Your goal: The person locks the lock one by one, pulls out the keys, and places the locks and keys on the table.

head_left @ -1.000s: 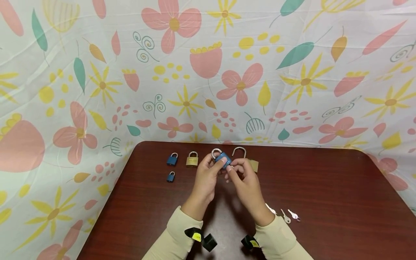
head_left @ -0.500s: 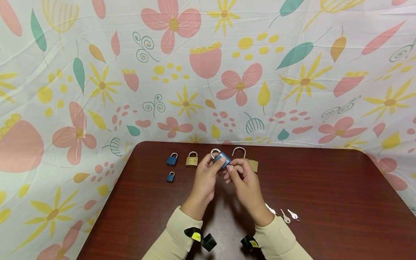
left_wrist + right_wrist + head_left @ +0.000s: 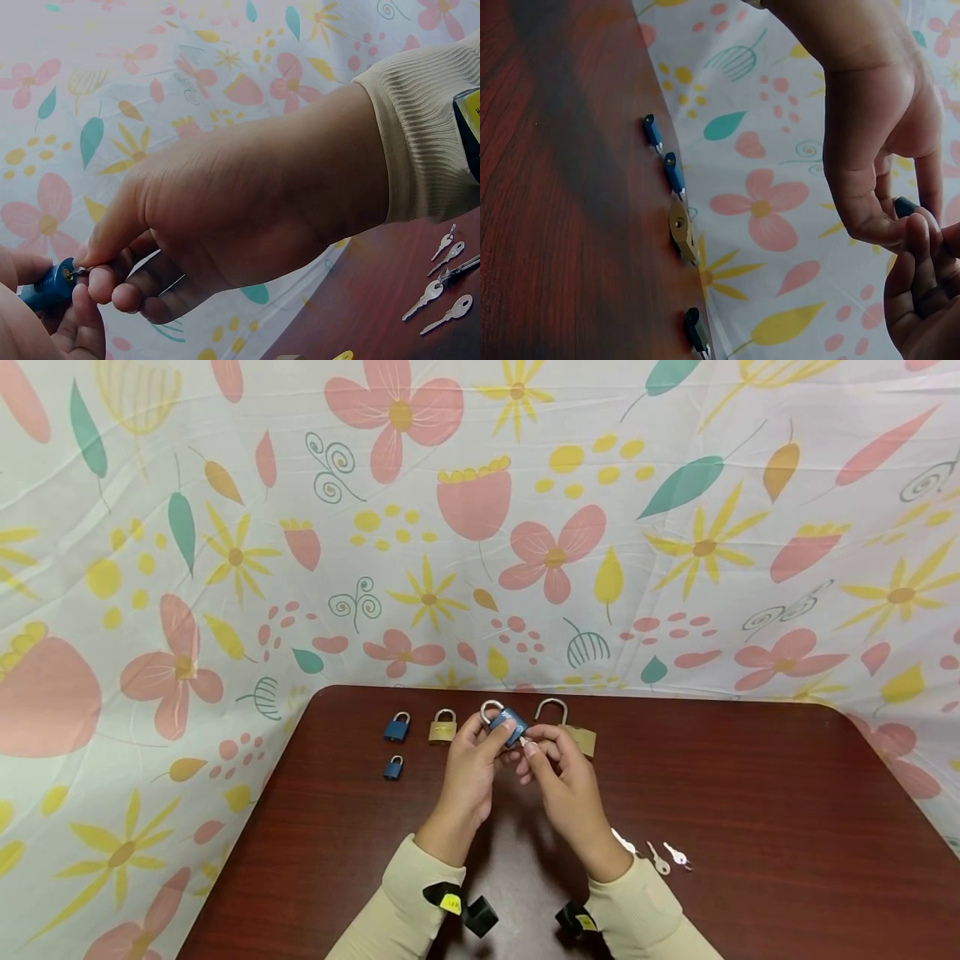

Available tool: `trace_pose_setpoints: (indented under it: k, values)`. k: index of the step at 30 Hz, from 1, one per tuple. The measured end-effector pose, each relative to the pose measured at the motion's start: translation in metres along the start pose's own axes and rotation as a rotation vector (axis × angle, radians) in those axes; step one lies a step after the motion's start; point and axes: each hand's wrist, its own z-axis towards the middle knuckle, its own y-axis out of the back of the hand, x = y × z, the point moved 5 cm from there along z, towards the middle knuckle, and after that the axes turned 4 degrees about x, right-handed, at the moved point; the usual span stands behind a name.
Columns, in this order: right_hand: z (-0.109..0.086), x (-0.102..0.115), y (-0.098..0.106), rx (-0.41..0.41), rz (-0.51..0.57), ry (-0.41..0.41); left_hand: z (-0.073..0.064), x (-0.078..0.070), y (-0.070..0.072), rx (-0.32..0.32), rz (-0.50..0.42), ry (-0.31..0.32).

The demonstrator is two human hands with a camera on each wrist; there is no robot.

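In the head view my left hand (image 3: 471, 768) grips a blue padlock (image 3: 510, 722), its thumb across the body and its shackle pointing up and left. My right hand (image 3: 564, 770) pinches a small silver key (image 3: 523, 741) at the padlock's lower end. The left wrist view shows the key (image 3: 79, 271) at the keyway end of the blue padlock (image 3: 51, 288); how deep it sits cannot be told. In the right wrist view fingers cover most of the blue padlock (image 3: 906, 206).
Behind my left hand stand a blue padlock (image 3: 397, 727), a smaller blue padlock (image 3: 393, 767) and a brass padlock (image 3: 442, 728). A brass padlock (image 3: 583, 741) with its shackle released lies behind my right hand. Loose keys (image 3: 658, 858) lie beside my right cuff.
My left hand and the blue padlock have shifted slightly left and up, while the right hand stays nearly still. More of the key shows between the padlock and the right fingertips.
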Motion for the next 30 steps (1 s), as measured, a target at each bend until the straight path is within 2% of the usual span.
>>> trace_pose_setpoints:
  k: [13,18,24,27,30]
  values:
    - [0.000,0.004,0.001,0.034,-0.077,0.016,0.001,-0.001,0.002,-0.017,-0.022,0.001]
    - [-0.001,0.005,0.002,0.062,-0.095,0.021,0.001,-0.004,0.006,-0.021,-0.003,-0.010]
    - [0.001,0.008,0.004,0.065,-0.062,0.015,0.002,-0.011,0.012,-0.013,-0.009,-0.020]
    - [0.001,0.008,0.008,0.071,-0.052,0.010,0.003,-0.014,0.015,-0.012,-0.025,-0.016]
    - [-0.001,0.009,0.016,0.061,-0.087,0.003,0.003,-0.014,0.019,-0.009,-0.022,-0.005]
